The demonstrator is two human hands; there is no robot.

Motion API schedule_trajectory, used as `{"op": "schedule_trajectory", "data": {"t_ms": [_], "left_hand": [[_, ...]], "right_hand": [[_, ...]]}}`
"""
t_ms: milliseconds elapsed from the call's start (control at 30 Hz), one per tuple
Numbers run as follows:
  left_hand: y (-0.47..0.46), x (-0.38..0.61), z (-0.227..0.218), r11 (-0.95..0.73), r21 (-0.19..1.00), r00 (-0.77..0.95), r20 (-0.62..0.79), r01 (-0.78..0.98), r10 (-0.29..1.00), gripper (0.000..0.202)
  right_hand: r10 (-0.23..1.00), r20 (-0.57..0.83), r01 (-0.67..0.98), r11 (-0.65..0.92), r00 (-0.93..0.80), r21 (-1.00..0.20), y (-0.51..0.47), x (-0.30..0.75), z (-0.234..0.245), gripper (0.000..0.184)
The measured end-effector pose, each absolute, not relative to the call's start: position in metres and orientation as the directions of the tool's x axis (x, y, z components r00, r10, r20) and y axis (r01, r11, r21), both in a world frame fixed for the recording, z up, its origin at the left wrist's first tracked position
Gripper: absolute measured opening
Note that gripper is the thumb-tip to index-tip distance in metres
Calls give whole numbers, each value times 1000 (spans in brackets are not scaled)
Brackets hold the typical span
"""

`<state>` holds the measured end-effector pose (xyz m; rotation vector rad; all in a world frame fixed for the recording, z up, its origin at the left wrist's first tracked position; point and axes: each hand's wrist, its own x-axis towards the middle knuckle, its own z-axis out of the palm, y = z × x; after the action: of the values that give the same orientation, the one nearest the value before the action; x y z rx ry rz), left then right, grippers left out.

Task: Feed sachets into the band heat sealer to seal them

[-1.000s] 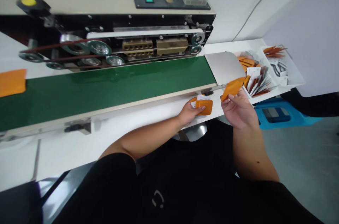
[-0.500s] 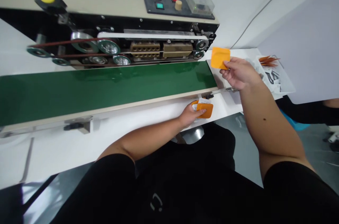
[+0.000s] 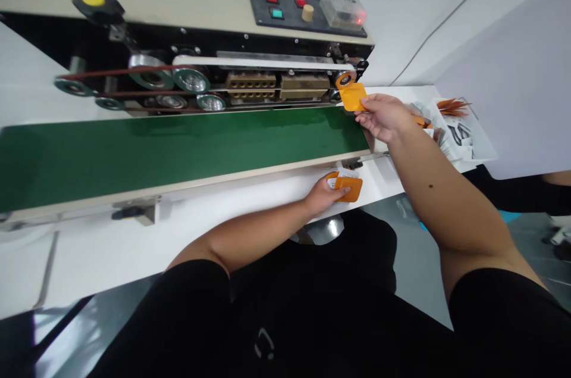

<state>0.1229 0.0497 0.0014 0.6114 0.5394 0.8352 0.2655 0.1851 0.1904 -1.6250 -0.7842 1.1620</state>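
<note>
orange sachet (image 3: 353, 97), pinched in right fingers (image 3: 364, 105)

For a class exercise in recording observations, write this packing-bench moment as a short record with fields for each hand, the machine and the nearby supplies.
Left hand: grips orange sachets above the white bench
Right hand: pinches a single orange sachet over the far end of the belt
Machine: band sealer with green conveyor belt
Supplies: white tray holding more sachets, right of the belt
</note>
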Motion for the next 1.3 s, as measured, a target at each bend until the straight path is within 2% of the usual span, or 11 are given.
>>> {"op": "schedule_trajectory", "data": {"t_ms": [200, 400, 567, 633, 733, 867, 1000, 1300], "left_hand": [[49, 123, 0, 545, 674, 559, -230, -499, 797, 68], [51, 124, -1, 573, 643, 579, -237, -509, 780, 74], [52, 122, 3, 561, 627, 579, -207, -541, 789, 68], [52, 121, 6, 540, 641, 562, -197, -546, 803, 65], [52, 119, 9, 530, 654, 557, -194, -540, 808, 63], [52, 117, 11, 536, 667, 578, -188, -518, 794, 63], [52, 116, 13, 520, 684, 569, -184, -512, 801, 65], [54, 118, 12, 512, 675, 570, -161, -531, 805, 66]], "right_hand": [[927, -271, 72, -298, 259, -952, 188, 252, 187, 12], [931, 33, 148, -22, 364, -989, 128, 260, 172, 28], [832, 247, 298, 104, 497, -949, 37, 270, 118, 27], [821, 245, 359, 53, 516, -932, 9, 273, 93, 25], [857, 143, 399, -78, 495, -914, -17, 276, 63, 29], [900, -12, 334, -174, 436, -926, -25, 276, 42, 44], [895, -32, 247, -157, 444, -956, -21, 273, 38, 34], [856, -24, 43, -54, 516, -998, -8, 283, 62, 32]]}}
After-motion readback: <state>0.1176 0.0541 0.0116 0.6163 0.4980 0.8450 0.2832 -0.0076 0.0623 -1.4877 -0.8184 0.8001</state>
